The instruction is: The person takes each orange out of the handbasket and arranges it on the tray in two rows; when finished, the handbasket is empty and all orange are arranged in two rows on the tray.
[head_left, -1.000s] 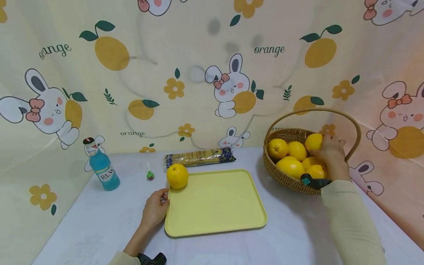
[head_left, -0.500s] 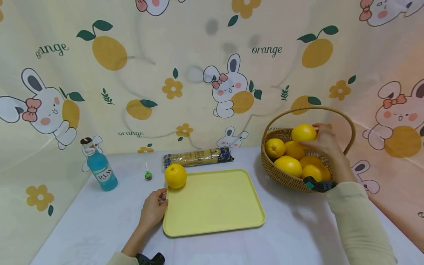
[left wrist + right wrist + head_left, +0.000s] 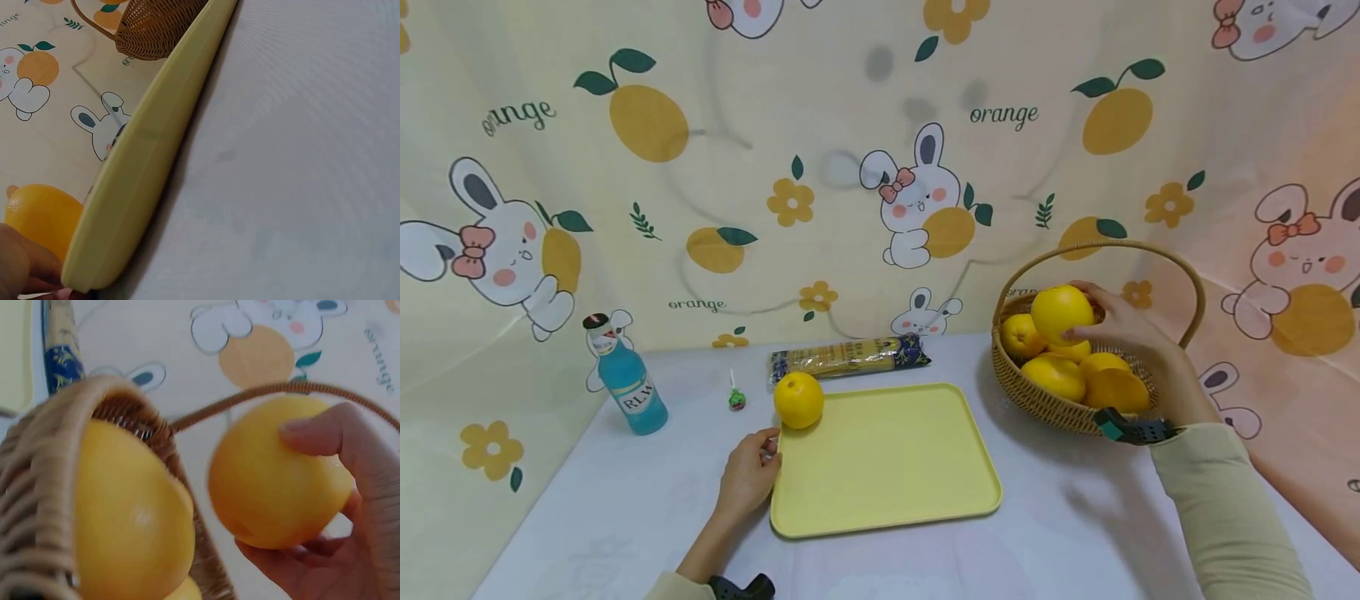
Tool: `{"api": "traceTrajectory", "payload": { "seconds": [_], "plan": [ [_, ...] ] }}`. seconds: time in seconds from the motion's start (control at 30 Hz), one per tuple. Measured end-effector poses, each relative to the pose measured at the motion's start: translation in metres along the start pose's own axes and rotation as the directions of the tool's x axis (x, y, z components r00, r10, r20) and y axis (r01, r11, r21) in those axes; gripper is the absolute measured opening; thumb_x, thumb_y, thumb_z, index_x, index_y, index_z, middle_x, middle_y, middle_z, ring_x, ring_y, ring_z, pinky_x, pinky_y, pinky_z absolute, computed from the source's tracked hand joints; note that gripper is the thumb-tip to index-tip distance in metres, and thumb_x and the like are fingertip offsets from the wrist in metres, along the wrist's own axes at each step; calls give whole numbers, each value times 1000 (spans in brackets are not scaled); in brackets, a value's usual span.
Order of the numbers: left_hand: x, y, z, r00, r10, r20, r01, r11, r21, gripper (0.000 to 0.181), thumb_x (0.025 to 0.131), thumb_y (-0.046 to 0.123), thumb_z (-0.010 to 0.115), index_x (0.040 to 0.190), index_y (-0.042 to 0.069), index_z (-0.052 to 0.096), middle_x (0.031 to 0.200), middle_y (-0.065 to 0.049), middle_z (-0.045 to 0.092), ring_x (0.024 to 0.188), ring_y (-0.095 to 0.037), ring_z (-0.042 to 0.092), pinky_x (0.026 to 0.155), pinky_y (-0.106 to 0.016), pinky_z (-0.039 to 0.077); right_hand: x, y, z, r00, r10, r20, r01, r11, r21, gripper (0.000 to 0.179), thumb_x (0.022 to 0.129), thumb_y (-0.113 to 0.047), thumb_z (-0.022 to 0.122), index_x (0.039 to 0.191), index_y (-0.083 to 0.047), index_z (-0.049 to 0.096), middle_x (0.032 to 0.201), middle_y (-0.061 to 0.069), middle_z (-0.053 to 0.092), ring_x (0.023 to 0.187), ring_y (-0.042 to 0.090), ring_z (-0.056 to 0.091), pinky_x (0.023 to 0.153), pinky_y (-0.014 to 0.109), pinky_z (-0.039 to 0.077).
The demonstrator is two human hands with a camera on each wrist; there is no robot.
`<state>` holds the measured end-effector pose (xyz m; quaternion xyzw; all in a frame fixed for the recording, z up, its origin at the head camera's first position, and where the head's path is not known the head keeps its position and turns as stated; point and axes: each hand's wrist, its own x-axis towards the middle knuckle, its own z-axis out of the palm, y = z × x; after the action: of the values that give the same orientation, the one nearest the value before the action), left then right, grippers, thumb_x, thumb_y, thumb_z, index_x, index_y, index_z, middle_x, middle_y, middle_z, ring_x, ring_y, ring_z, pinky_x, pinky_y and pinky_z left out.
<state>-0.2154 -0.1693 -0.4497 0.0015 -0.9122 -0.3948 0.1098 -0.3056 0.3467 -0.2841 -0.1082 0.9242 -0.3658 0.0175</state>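
Observation:
My right hand (image 3: 1126, 323) grips a yellow-orange orange (image 3: 1058, 313) above the wicker basket (image 3: 1030, 407), under its arched handle. Thumb and fingers wrap the fruit's right side in the right wrist view, where it hangs apart from another fruit (image 3: 134, 519) in the basket. Several more yellow fruits fill the basket. At the left edge of a pale yellow tray (image 3: 887, 458), my left hand (image 3: 749, 473) holds the rim with bent fingers; part of its grip is hidden. A single orange (image 3: 799, 400) sits on the tray's far left corner.
Behind the tray lies a long gold-and-blue packet (image 3: 850, 358). A blue bottle (image 3: 632, 387) stands at the left, with a small green lollipop (image 3: 737, 400) to its right. A printed cloth (image 3: 850, 125) hangs behind the white table (image 3: 1060, 533).
The right hand has lifted an orange from the basket's back right and carried it left, above the other fruits. The left hand and tray stay in place.

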Motion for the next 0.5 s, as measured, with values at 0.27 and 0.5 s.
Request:
{"api": "traceTrajectory", "payload": {
  "seconds": [0.27,0.5],
  "plan": [
    [0,1,-1,1000,-11,4,11,1000,-2,38,81,1,59,118,-5,58,88,-6,58,73,-15,52,61,-27,41,-4,-26,13,974,-188,123,173,977,127,74,80,-15,70,143,-23,31,130,2,45,107,22,48,88,32,43],
    [1,-1,1,1000,-6,-4,6,1000,-4,38,79,1,59,117,-4,59,87,-5,58,71,-14,51,60,-25,40,-3,-35,33,896,-417,154,359,883,304,74,79,2,65,142,-9,29,129,3,44,105,19,54,87,27,47]
  ]
}}
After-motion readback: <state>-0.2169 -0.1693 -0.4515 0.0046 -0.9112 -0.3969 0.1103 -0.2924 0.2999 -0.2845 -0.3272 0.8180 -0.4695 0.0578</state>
